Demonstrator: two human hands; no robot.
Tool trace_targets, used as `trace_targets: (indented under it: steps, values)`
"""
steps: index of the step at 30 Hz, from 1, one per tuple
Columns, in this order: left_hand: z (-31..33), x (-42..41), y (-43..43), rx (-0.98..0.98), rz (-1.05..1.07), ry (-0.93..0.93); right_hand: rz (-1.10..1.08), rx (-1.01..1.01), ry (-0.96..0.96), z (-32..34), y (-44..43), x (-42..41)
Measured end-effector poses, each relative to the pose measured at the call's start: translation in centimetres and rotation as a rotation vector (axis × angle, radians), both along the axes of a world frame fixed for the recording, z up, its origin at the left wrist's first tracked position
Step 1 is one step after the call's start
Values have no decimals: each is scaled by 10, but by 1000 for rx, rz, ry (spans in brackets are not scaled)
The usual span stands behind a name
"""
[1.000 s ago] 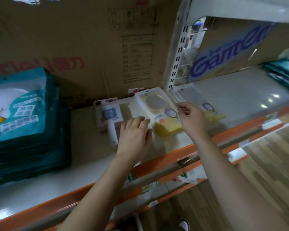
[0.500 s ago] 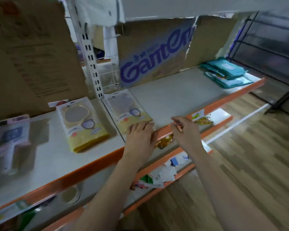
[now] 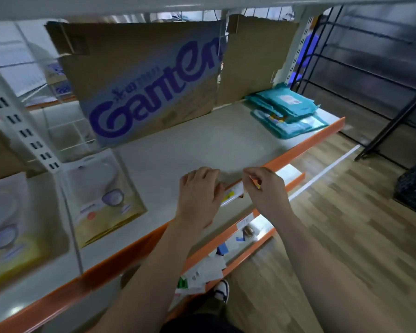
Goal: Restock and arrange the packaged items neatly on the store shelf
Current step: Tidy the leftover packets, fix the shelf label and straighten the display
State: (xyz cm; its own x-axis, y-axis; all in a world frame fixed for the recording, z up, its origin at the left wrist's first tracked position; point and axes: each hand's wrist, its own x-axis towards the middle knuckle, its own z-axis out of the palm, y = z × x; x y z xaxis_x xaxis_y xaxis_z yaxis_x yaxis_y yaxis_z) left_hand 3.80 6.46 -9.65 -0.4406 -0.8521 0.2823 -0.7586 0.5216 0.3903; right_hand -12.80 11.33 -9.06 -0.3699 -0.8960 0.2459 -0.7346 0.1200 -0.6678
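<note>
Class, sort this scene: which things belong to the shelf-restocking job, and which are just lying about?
Belongs to the job:
yellow packets
teal packets
shelf
price label strip

Just lying about:
Ganten cardboard
black crate on the floor
loose papers on the lower shelf

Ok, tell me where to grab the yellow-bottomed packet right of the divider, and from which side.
Probably pinch the yellow-bottomed packet by its near yellow edge, coming from the front of the shelf: it lies flat, the divider blocks its left and the Ganten cardboard stands behind it.
</note>
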Motion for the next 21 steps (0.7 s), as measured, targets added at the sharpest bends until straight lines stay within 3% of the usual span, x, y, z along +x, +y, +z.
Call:
trace_targets:
  steps: [10,21]
  values:
    - [22,-133,-119,-16,-4,4,0,-4,157,23,-113,-153]
    - [15,-236,-165,36,152,20,29,-10,106,11,-217,-296]
